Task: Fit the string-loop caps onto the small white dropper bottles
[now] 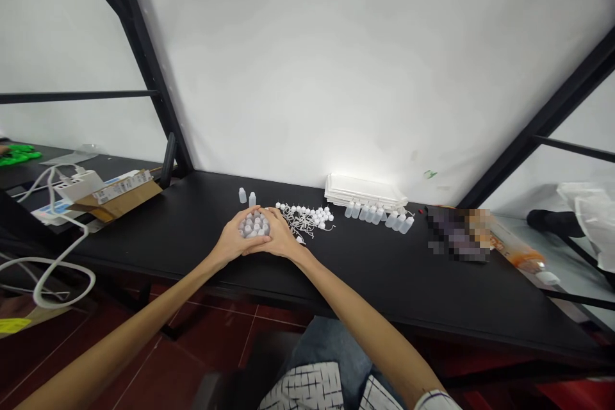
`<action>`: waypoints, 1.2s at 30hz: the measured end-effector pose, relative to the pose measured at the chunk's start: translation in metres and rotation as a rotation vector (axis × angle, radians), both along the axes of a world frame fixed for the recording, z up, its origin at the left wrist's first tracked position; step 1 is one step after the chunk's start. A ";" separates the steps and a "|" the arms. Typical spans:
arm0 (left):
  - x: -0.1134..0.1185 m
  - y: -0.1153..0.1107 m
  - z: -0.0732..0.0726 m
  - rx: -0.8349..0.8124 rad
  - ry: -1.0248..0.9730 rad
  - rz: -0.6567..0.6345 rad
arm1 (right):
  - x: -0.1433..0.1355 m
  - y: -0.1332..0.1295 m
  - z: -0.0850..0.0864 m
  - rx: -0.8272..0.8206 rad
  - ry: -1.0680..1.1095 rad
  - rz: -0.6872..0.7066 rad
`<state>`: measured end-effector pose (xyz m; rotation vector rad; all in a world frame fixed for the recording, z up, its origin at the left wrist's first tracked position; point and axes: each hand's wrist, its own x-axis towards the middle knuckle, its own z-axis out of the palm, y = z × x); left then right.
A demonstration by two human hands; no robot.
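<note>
One cluster of small bottles [254, 227], on the tabletop [384, 275]; left hand [232, 238] and right hand [282, 238] meeting around it, grip curled inward. Two loose bottles [243, 196], standing just beyond. White caps [321, 216] and pale cords [300, 224], beside right hand. Bottle row [372, 213], farther right, before white trays [365, 189].

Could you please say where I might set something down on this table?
The black table is bare between the cardboard box and the left hand, and right of the right hand, in front of the bottle row. It's crowded around the cupped bottles, corded white pieces and white trays.
</note>
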<state>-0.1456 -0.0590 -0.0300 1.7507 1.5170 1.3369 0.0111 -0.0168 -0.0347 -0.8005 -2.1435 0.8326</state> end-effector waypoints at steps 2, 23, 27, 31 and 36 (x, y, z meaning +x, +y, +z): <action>0.000 0.000 0.001 -0.006 -0.025 -0.014 | -0.001 0.000 0.000 0.012 -0.004 -0.007; 0.141 0.034 0.039 0.102 -0.161 -0.364 | 0.143 -0.010 0.042 0.179 -0.008 -0.362; 0.195 0.043 0.011 0.146 -0.151 -0.445 | 0.199 -0.016 0.016 0.212 -0.046 -0.431; 0.213 0.046 -0.005 0.151 -0.018 -0.547 | 0.223 -0.018 -0.005 0.229 -0.031 -0.454; 0.206 0.047 -0.006 0.148 0.091 -0.554 | 0.226 -0.017 -0.007 0.232 -0.020 -0.462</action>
